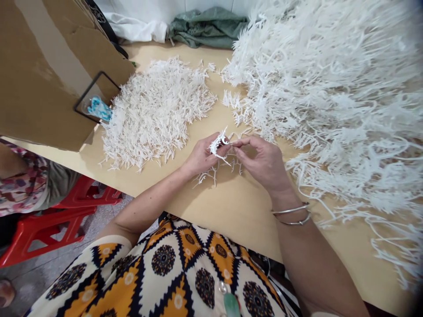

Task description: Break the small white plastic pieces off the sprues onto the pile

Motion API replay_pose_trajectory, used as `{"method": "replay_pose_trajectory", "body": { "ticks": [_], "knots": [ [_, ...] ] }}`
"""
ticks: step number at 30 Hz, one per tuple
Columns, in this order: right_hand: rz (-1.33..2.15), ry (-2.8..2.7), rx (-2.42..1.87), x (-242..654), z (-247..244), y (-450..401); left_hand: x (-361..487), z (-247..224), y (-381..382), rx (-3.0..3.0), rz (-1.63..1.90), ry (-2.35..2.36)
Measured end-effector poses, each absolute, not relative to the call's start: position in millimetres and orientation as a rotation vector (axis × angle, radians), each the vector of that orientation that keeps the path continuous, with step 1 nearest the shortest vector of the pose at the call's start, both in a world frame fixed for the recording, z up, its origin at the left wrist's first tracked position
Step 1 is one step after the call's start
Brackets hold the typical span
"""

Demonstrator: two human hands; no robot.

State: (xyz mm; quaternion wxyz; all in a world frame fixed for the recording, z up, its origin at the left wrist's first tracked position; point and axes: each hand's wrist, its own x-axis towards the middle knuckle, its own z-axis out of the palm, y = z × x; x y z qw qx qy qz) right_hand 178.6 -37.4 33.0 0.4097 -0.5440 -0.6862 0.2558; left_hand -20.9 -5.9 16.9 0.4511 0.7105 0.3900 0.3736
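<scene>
My left hand (pixel 206 155) is closed around a small white plastic sprig (pixel 218 143) with thin, needle-like branches. Facing it, my right hand (pixel 262 160) pinches at the sprig's right end with thumb and forefinger; the exact bit between those fingertips is too small to make out. On the table just below both hands lie some loose branching white strands (pixel 211 177). To the left of my hands spreads a heap of short white sprigs (pixel 155 112). A much larger pile of long white branched pieces (pixel 333 92) rises on the right.
A cardboard box (pixel 49 70) stands at the left of the table (pixel 211 211), beside a black wire frame and a clear cup (pixel 98 108) with blue-and-white contents. Dark green cloth (pixel 206 26) lies along the wall. Another person's arm (pixel 11 160) shows near red stools (pixel 49 229).
</scene>
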Motion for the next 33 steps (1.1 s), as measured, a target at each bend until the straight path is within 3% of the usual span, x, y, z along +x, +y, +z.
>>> {"method": "replay_pose_trajectory", "body": {
  "ticks": [4,15,25,33],
  "knots": [
    [0.548,-1.723,-1.449,173,29,-37,-22,20,-5,1.752,0.892,0.936],
    [0.811,-1.211,-1.425,178,10,-16,-26,32,-5,1.45,0.826,0.886],
    [0.724,-1.375,-1.256,179,13,-29,-25,19,0,1.087,0.963,0.699],
    [0.686,-1.49,-1.191,168,28,-41,-27,25,-4,1.379,0.797,0.825]
  ]
}}
